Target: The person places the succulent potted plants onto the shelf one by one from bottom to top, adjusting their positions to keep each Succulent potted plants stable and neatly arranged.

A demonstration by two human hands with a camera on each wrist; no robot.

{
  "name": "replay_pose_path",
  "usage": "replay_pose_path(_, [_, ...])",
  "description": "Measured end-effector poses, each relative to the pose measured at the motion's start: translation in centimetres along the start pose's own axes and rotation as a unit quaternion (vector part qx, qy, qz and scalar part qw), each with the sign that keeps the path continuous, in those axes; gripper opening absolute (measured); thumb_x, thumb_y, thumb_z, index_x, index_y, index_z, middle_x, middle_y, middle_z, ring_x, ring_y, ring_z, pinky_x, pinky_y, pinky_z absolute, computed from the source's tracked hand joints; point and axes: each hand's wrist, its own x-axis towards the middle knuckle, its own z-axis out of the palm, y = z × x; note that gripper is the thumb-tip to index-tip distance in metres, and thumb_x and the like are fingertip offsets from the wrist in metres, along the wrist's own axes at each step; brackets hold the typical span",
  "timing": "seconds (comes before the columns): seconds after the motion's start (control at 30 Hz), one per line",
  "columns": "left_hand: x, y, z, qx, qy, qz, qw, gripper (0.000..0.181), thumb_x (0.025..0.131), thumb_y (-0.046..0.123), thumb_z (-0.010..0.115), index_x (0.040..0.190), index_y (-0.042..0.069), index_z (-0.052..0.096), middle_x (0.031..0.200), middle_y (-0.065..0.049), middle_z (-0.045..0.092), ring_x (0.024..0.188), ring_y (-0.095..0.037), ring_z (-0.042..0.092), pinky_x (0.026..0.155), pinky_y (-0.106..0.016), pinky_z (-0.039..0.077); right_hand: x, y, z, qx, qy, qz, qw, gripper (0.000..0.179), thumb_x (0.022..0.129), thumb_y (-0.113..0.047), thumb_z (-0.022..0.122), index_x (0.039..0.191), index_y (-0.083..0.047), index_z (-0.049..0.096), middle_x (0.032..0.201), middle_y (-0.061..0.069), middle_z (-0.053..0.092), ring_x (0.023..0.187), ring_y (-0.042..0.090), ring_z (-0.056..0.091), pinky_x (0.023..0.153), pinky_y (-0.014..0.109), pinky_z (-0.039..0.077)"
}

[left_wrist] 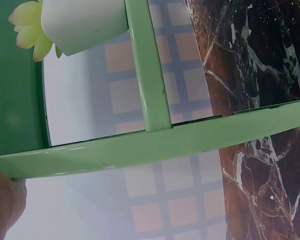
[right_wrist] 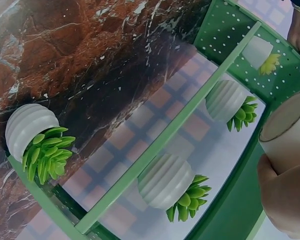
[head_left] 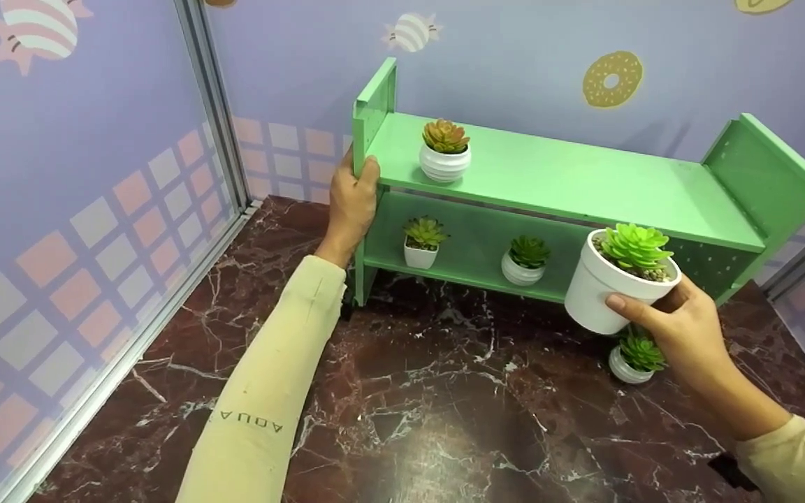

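Observation:
My left hand (head_left: 355,195) grips the left side panel of a green two-tier shelf (head_left: 549,171), its thumb on the front edge. Part of that hand (left_wrist: 5,202) shows in the left wrist view. In front of the shelf's right half, my right hand (head_left: 689,328) holds a large white potted succulent (head_left: 605,293), slightly tilted, thumb on its side. A small potted succulent (head_left: 632,363) sits on the tabletop below it. On the top tier stands a reddish succulent in a ribbed white pot (head_left: 444,164).
The lower tier bears a square-potted succulent (head_left: 421,253) at the left and a ribbed-potted one (head_left: 525,269) near the middle. Another ribbed-potted succulent (right_wrist: 167,182) shows there in the right wrist view. Patterned walls (head_left: 500,56) enclose the dark marbled tabletop (head_left: 409,391).

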Motion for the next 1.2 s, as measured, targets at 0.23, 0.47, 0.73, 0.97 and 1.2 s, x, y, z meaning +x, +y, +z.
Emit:
replay_pose_path(0.23, [0.0, 0.1, 0.1, -0.003, 0.004, 0.001, 1.0, 0.036, 0.097, 0.017, 0.049, 0.127, -0.002, 0.059, 0.063, 0.003, 0.033, 0.057, -0.012, 0.031, 0.058, -0.029, 0.03, 0.4, -0.1, 0.3, 0.005, -0.007, -0.003, 1.0, 0.049, 0.082, 0.004, 0.075, 0.127, -0.005, 0.058, 0.111, 0.005, 0.067, 0.102, 0.016, 0.062, 0.081, 0.021, 0.05])
replay_pose_path(0.47, [0.0, 0.1, 0.0, -0.001, 0.005, 0.0, 1.0, 0.042, 0.097, 0.019, 0.048, 0.134, 0.0, 0.056, 0.059, 0.004, 0.028, 0.052, -0.011, 0.024, 0.054, -0.029, 0.026, 0.9, -0.5, 0.7, 0.029, -0.008, -0.006, 0.9995, 0.05, 0.082, 0.005, 0.075, 0.128, -0.004, 0.057, 0.112, 0.007, 0.066, 0.103, 0.018, 0.061, 0.082, 0.022, 0.05])
replay_pose_path(0.73, [-0.1, 0.1, 0.0, 0.005, 0.008, -0.001, 1.0, 0.041, 0.096, 0.019, 0.049, 0.131, -0.001, 0.058, 0.057, 0.005, 0.028, 0.05, -0.009, 0.026, 0.05, -0.028, 0.025, 1.8, -1.4, 0.9, 0.059, -0.008, -0.018, 0.9981, 0.05, 0.081, 0.009, 0.075, 0.126, -0.004, 0.059, 0.11, 0.008, 0.067, 0.101, 0.018, 0.062, 0.079, 0.024, 0.053])
replay_pose_path(0.97, [-0.1, 0.1, -0.1, 0.0, 0.009, 0.0, 1.0, 0.044, 0.096, 0.019, 0.049, 0.134, -0.002, 0.056, 0.057, 0.005, 0.029, 0.05, -0.009, 0.027, 0.051, -0.028, 0.026, 2.6, -2.3, 1.0, 0.063, -0.004, -0.024, 0.9977, 0.047, 0.08, 0.008, 0.075, 0.124, -0.004, 0.062, 0.109, 0.007, 0.068, 0.1, 0.018, 0.062, 0.081, 0.022, 0.05])
replay_pose_path(1.2, [0.0, -0.1, 0.0, 0.001, 0.009, -0.007, 0.9999, 0.045, 0.096, 0.018, 0.05, 0.137, -0.001, 0.054, 0.059, 0.004, 0.032, 0.053, -0.011, 0.031, 0.054, -0.029, 0.03, 3.3, -2.6, 1.6, 0.073, -0.006, -0.021, 0.9971, 0.046, 0.081, 0.006, 0.075, 0.124, -0.003, 0.06, 0.111, 0.009, 0.067, 0.103, 0.02, 0.061, 0.082, 0.023, 0.05])
